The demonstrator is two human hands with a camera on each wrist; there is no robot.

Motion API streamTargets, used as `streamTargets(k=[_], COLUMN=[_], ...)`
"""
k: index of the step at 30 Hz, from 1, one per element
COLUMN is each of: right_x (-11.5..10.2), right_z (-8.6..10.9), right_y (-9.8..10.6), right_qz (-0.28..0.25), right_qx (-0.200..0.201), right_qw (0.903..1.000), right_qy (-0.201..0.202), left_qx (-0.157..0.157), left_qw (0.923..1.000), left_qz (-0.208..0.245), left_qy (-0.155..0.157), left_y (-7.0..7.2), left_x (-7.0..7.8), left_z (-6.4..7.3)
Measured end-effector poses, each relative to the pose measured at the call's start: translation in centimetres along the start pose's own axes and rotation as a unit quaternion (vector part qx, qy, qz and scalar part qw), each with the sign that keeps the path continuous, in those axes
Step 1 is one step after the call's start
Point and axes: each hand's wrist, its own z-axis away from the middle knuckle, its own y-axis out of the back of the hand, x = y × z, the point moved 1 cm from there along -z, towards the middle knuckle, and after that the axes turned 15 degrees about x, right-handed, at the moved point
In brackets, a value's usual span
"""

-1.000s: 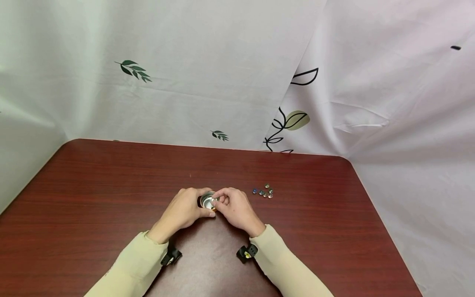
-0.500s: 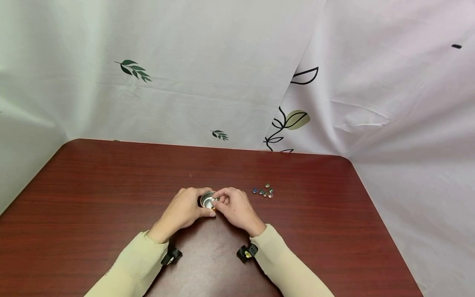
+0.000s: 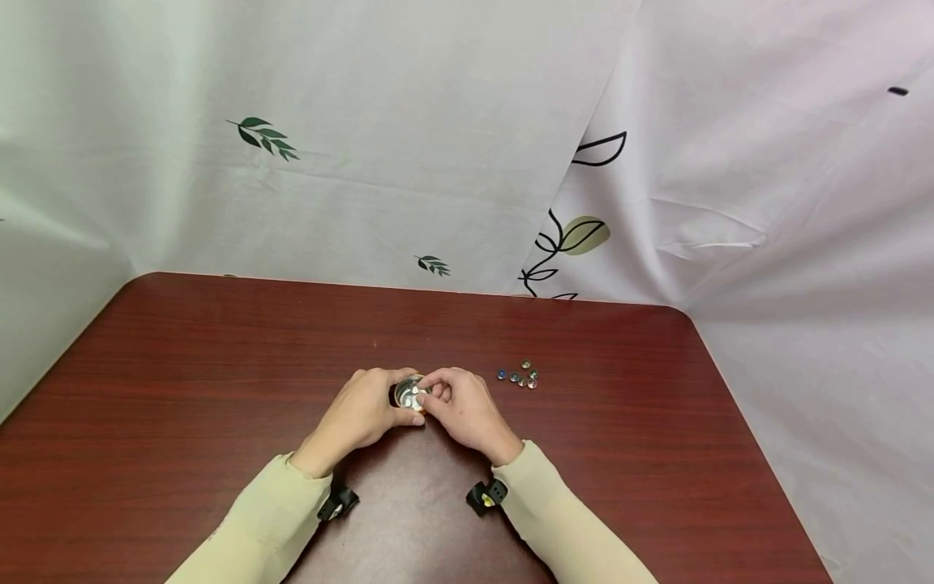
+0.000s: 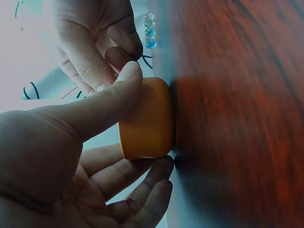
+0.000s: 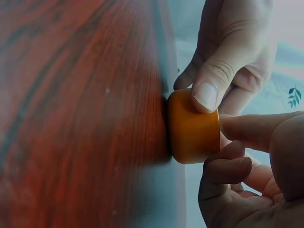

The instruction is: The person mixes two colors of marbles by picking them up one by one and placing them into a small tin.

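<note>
A small orange cup (image 4: 149, 118) with a shiny silver inside stands on the table, its mouth facing up in the head view. My left hand (image 3: 368, 408) grips its side, thumb on the near wall and fingers round the far side. At the right of the rim is my right hand (image 3: 464, 408), its fingers bent and its thumb and fingertips at the cup's mouth. Bright patches show inside the cup beside those fingertips. Whether the right fingertips pinch anything is hidden by the cup and fingers.
Several small clear and coloured glass beads (image 3: 514, 378) lie in a loose group right of the hands. The table (image 3: 241, 349) is dark red wood with rounded far corners. A pale curtain (image 3: 350, 162) with leaf prints hangs behind it. Both wrists wear black straps.
Both hands stay nearly in place. The silver inside of the cup, earlier seen as a ring, now shows brighter, broken patches. The beads have not moved.
</note>
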Motion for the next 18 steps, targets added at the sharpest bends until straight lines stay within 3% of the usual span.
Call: streamTargets(k=[18], right_x=[-0.14], right_z=[0.23], right_y=[0.72], right_qz=[-0.017], right_qx=[0.018], right_qw=[0.9996], right_qy=[0.016], left_qx=[-0.003], left_qw=[1.0000], left_qz=[-0.003], left_qy=[-0.002], left_y=[0.14], left_x=[0.10], left_z=[0.01])
